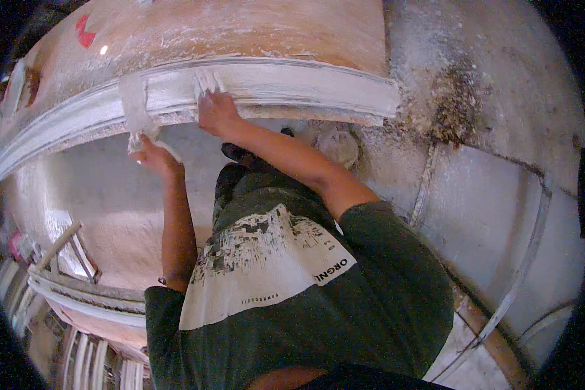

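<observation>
A long white plaster moulding [292,81] lies along the front edge of a plaster-smeared workbench [240,29]. My right hand [216,112] rests flat on the moulding's face, with a bit of wet white plaster under the fingers. My left hand [151,155] is below the bench edge, closed on a pale, plaster-soaked strip of cloth [135,110] that drapes up and over the moulding. My green and white shirt [286,273] fills the lower middle of the view.
Finished white mouldings [78,296] and a wooden frame [68,250] are stacked at the lower left. A dusty floor [487,195] with a heap of debris [455,104] lies to the right. A dark shoe [237,153] shows under the bench.
</observation>
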`<state>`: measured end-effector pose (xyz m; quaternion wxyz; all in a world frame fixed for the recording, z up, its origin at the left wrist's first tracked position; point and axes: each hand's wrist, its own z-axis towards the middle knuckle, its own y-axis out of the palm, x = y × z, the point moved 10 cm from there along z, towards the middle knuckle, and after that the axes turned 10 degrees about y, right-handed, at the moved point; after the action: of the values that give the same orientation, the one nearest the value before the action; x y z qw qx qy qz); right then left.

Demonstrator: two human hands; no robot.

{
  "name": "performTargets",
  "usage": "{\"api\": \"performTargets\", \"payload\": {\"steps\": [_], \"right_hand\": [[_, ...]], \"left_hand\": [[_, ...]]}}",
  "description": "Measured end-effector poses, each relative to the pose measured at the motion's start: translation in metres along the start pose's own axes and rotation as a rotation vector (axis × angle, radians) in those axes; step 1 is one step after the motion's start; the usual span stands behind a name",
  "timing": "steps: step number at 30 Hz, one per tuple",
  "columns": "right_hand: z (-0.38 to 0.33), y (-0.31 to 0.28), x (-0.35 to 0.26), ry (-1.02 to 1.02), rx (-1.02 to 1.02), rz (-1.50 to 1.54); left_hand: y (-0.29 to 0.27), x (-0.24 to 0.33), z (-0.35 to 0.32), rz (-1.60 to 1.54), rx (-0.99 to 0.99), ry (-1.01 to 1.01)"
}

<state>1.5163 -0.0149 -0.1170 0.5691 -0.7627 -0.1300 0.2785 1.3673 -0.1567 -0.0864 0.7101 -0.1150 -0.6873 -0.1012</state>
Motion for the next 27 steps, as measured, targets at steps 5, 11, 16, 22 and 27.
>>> {"api": "performTargets", "payload": {"steps": [5,11,16,22,27], "right_hand": [[-0.022,-0.026,0.035,0.169,0.090,-0.038],[-0.102,-0.030,0.192,0.619,0.083,-0.055],[-0.152,-0.080,0.336,0.785,0.206,-0.306],[-0.185,-0.086,0.473,1.271,0.325,0.051],[-0.208,-0.094,0.483,1.214,0.134,-0.029]], "left_hand": [[-0.006,0.001,0.001,0.116,0.040,-0.110],[0.028,0.014,-0.013,-0.163,-0.109,-0.053],[0.056,0.020,-0.033,-0.128,-0.144,-0.106],[0.096,0.034,-0.064,-0.053,-0.271,-0.077],[0.104,0.045,-0.080,-0.009,-0.198,-0.044]]}}
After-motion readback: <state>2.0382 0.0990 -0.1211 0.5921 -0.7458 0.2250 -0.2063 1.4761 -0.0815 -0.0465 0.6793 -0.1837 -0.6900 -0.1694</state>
